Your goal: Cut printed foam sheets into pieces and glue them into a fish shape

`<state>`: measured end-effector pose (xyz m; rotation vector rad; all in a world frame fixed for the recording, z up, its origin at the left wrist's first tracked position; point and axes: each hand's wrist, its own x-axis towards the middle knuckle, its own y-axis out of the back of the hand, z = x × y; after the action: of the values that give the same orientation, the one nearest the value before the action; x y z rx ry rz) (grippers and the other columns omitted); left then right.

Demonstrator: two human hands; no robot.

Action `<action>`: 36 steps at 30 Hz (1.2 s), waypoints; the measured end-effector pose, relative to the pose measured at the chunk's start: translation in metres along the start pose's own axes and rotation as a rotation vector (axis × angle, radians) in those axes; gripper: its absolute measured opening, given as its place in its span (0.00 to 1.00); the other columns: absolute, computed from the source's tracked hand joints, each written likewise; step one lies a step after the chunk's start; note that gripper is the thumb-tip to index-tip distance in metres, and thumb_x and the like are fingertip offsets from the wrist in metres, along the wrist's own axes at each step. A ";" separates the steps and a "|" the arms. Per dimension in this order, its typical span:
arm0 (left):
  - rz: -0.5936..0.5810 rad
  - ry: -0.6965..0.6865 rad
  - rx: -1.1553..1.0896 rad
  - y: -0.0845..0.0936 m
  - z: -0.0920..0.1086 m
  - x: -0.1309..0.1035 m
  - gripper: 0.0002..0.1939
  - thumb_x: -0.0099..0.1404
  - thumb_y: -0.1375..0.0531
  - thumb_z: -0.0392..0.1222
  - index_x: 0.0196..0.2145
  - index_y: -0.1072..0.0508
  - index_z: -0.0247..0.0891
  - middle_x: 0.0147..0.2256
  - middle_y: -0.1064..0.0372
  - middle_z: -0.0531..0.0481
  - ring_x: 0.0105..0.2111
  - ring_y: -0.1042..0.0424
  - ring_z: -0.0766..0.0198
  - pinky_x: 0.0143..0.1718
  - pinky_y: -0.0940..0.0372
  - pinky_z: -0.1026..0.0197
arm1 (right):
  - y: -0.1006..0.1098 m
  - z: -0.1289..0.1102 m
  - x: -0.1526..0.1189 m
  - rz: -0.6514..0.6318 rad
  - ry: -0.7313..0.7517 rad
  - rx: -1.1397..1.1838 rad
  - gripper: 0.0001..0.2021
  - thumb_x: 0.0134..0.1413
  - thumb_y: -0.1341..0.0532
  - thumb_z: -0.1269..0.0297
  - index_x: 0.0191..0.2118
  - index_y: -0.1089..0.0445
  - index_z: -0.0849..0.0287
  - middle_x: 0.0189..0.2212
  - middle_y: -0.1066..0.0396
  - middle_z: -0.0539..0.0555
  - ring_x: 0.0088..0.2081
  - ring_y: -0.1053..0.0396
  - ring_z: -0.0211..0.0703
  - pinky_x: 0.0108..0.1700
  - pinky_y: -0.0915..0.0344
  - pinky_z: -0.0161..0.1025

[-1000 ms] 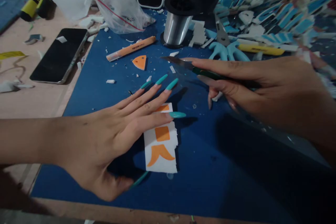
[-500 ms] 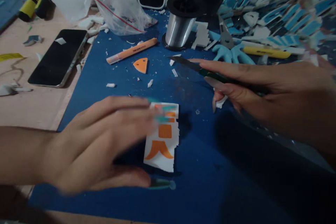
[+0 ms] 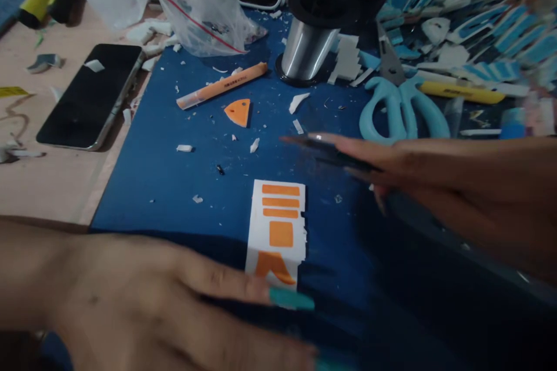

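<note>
1. Blue mat (image 3: 150,177) carries many white scraps (image 3: 299,102).
2. Left hand (image 3: 161,301), with fingers apart, is over the lower end of the white sheet (image 3: 278,235); touching, I cannot tell.
3. Right hand (image 3: 435,179) pinches a blurred dark knife (image 3: 331,152).
4. This sheet, bearing orange shapes (image 3: 281,234), lies on the mat.
5. Orange piece (image 3: 239,113) rests beyond it.

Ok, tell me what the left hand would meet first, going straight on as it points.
The way looks free: beyond the left hand only mat shows, though the lower right is dark and the hand's height unclear.
</note>
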<state>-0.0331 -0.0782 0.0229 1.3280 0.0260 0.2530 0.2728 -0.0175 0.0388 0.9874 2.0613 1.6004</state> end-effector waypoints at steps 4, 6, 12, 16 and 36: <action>-0.055 -0.275 0.125 0.022 -0.032 0.022 0.23 0.68 0.53 0.46 0.60 0.38 0.49 0.62 0.47 0.67 0.65 0.53 0.67 0.65 0.50 0.63 | -0.003 -0.006 -0.007 -0.138 0.107 -0.106 0.33 0.60 0.57 0.74 0.66 0.60 0.35 0.27 0.30 0.45 0.20 0.34 0.36 0.17 0.42 0.32; -0.068 -0.199 0.074 0.022 -0.037 0.025 0.24 0.69 0.52 0.45 0.61 0.39 0.44 0.63 0.49 0.61 0.66 0.54 0.67 0.66 0.56 0.62 | -0.006 -0.007 -0.008 -0.148 0.129 -0.139 0.37 0.56 0.57 0.76 0.67 0.61 0.36 0.28 0.29 0.46 0.20 0.33 0.37 0.16 0.43 0.33; -0.117 -0.034 -0.164 0.014 -0.030 0.022 0.24 0.67 0.47 0.43 0.59 0.37 0.39 0.62 0.47 0.57 0.64 0.52 0.70 0.64 0.54 0.70 | -0.012 -0.004 -0.005 -0.151 0.169 -0.191 0.41 0.52 0.57 0.79 0.67 0.70 0.36 0.29 0.28 0.45 0.17 0.36 0.39 0.14 0.46 0.35; -0.102 -0.043 -0.146 0.016 -0.031 0.022 0.24 0.67 0.47 0.41 0.60 0.38 0.38 0.62 0.48 0.57 0.64 0.52 0.70 0.64 0.54 0.70 | -0.012 -0.004 -0.007 -0.169 0.193 -0.268 0.42 0.52 0.57 0.80 0.67 0.72 0.39 0.29 0.30 0.48 0.17 0.39 0.38 0.13 0.46 0.34; -0.093 -0.053 -0.085 0.015 -0.030 0.019 0.23 0.67 0.48 0.37 0.59 0.38 0.42 0.62 0.47 0.59 0.65 0.53 0.68 0.66 0.54 0.63 | -0.011 -0.005 -0.008 -0.160 0.166 -0.213 0.45 0.47 0.55 0.81 0.68 0.67 0.38 0.31 0.30 0.48 0.21 0.33 0.38 0.18 0.40 0.34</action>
<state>-0.0216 -0.0424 0.0320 1.2451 0.0318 0.1386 0.2719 -0.0283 0.0284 0.6197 1.9645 1.8219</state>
